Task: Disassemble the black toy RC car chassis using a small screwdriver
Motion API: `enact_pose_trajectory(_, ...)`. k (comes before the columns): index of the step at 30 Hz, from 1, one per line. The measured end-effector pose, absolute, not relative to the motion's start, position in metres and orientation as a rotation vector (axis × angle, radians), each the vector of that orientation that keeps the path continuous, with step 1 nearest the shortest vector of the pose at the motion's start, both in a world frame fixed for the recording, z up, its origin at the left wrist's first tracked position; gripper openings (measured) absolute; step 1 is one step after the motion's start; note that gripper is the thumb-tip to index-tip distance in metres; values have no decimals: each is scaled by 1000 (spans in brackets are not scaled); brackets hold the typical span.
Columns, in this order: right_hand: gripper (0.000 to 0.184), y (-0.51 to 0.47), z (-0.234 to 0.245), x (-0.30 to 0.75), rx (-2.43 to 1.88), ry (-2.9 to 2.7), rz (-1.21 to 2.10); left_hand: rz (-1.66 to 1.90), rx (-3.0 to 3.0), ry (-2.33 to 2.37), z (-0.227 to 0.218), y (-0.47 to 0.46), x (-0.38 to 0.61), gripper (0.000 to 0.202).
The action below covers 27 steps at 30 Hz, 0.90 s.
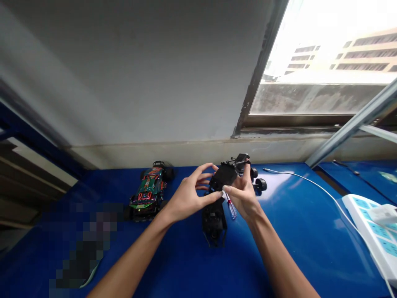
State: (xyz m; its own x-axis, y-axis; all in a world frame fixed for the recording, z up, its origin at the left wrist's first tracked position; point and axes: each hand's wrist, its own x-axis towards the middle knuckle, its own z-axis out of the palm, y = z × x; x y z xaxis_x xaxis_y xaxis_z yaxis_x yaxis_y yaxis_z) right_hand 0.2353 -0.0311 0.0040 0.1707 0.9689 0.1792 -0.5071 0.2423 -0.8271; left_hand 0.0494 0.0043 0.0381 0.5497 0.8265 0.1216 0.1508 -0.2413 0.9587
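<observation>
A black plastic toy car part (226, 175) with thin bars at its far end is held up over the blue table. My right hand (245, 194) grips its right side, fingers behind and thumb in front. My left hand (194, 192) curls round the left side, its thumb on the lower edge. Below lies another black car body piece (214, 223); whether it joins the held part I cannot tell. Beside it is a screwdriver (231, 208) with a clear handle, its upper end hidden by my right hand. Black wheels (260, 185) show behind that hand.
A green and orange toy car (150, 188) stands on the blue table (297, 248) to the left. On the right lie a white power strip (372, 231) and a white cable (313, 182). The wall (173, 153) and a metal post (344, 124) bound the back. A blurred patch covers something at lower left.
</observation>
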Motion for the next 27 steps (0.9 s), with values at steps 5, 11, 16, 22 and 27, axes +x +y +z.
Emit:
enact_pose_trajectory(5,147,-24,-9,234,-711,-814,1114,733,1846,839,58,23,55,95)
enact_pose_trajectory(11,124,-22,-13,237,-662,-778,1100,635,2248,903,85,31,52,99)
enact_pose_trajectory(16,78,-17,-22,248,-704,-688,1105,562,2502,836,82,47,54,101)
enact_pose_trajectory(22,68,-15,-25,260,-764,-617,1088,577,2585,741,77,55,61,101)
enact_pose_trajectory(27,56,-16,-20,266,-798,-622,1044,492,2338,772,96,44,64,101)
